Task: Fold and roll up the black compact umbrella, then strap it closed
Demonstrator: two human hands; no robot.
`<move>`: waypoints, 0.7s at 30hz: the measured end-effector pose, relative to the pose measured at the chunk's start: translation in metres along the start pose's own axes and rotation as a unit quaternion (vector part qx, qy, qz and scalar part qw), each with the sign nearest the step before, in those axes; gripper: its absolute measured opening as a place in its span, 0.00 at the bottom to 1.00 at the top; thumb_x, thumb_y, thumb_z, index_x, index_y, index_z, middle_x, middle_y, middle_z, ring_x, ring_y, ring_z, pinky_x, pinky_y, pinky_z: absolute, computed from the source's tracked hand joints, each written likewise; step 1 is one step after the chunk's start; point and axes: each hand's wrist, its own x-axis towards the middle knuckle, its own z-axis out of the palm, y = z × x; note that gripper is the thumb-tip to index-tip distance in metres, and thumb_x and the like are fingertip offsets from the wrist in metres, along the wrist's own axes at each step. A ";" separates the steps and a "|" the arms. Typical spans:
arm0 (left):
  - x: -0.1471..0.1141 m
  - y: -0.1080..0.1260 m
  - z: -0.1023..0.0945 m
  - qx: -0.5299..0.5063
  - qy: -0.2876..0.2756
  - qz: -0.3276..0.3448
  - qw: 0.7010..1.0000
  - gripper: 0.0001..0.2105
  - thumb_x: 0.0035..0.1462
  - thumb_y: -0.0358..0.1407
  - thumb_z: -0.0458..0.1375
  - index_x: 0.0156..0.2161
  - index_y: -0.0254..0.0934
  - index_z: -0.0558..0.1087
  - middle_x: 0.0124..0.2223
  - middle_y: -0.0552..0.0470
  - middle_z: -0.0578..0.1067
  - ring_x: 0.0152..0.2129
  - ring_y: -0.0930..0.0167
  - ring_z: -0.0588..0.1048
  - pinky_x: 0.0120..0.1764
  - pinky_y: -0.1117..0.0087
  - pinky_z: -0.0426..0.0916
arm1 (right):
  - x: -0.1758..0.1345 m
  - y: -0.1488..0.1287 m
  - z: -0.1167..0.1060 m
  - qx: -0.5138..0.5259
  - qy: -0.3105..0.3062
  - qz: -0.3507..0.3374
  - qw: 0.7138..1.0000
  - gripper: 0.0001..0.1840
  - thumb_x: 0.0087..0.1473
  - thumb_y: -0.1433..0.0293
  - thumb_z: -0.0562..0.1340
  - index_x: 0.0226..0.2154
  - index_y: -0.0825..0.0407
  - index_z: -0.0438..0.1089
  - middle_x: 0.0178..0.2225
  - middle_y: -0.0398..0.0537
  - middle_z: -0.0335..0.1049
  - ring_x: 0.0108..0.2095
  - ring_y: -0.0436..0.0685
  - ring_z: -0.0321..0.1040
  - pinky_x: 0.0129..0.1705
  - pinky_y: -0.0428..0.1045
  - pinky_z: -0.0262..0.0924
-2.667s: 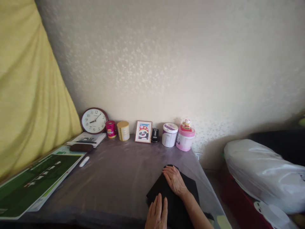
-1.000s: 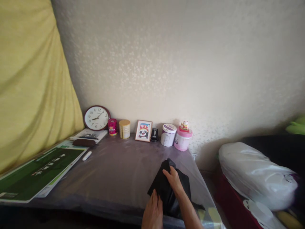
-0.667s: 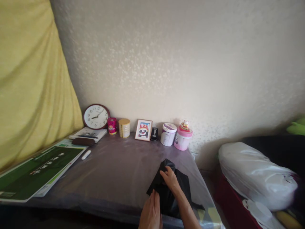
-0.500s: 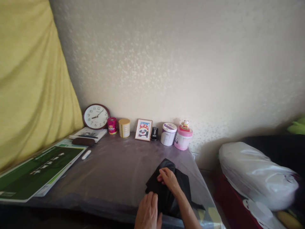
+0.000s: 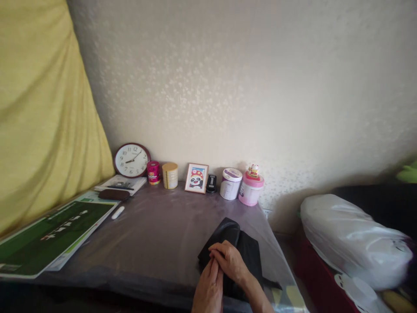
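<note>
A black fabric bundle with pleated, loose flaps lies at the near right of the table, a thin strap trailing off to its right. Along its near left side, my left hand is closed with the fingers pressed together, seemingly gripping the fabric. Over those fingertips my right hand is curled, touching the left hand. What the right fingers hold, if anything, is hidden beneath them. The part of the bundle under both hands is out of sight.
Along the wall stand a clock, a pink tin, a yellow-lidded can, a picture frame and two tubs, one being pink. A green board lies left. Beyond the right edge rests a white plastic bag.
My right hand has moved down and left onto my left fingertips. My left hand has shifted slightly up and right, bringing the two hands together. The black bundle lies nearly as before.
</note>
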 end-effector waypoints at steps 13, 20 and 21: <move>-0.003 -0.007 0.031 0.092 0.023 -0.023 0.995 0.32 0.49 0.19 0.43 0.61 0.35 0.48 0.61 0.37 0.55 0.56 0.60 0.59 0.52 0.61 0.63 | 0.022 0.066 0.002 -0.117 0.078 -0.091 0.986 0.16 0.59 0.68 0.50 0.41 0.49 0.71 0.44 0.48 0.72 0.52 0.58 0.60 0.57 0.60 0.47; -0.002 -0.003 0.020 0.016 -0.035 -0.064 0.997 0.35 0.47 0.20 0.43 0.62 0.34 0.44 0.63 0.41 0.50 0.58 0.61 0.54 0.55 0.61 0.59 | 0.058 0.097 -0.005 -0.126 0.070 0.008 0.989 0.17 0.59 0.68 0.49 0.38 0.48 0.73 0.44 0.46 0.73 0.49 0.55 0.64 0.54 0.54 0.52; -0.002 -0.002 0.018 0.004 -0.048 -0.072 0.996 0.35 0.46 0.20 0.43 0.62 0.33 0.44 0.63 0.42 0.49 0.58 0.61 0.53 0.55 0.62 0.59 | 0.062 0.100 -0.005 -0.126 0.074 0.029 0.989 0.17 0.58 0.68 0.49 0.38 0.48 0.72 0.43 0.47 0.73 0.48 0.55 0.65 0.53 0.52 0.53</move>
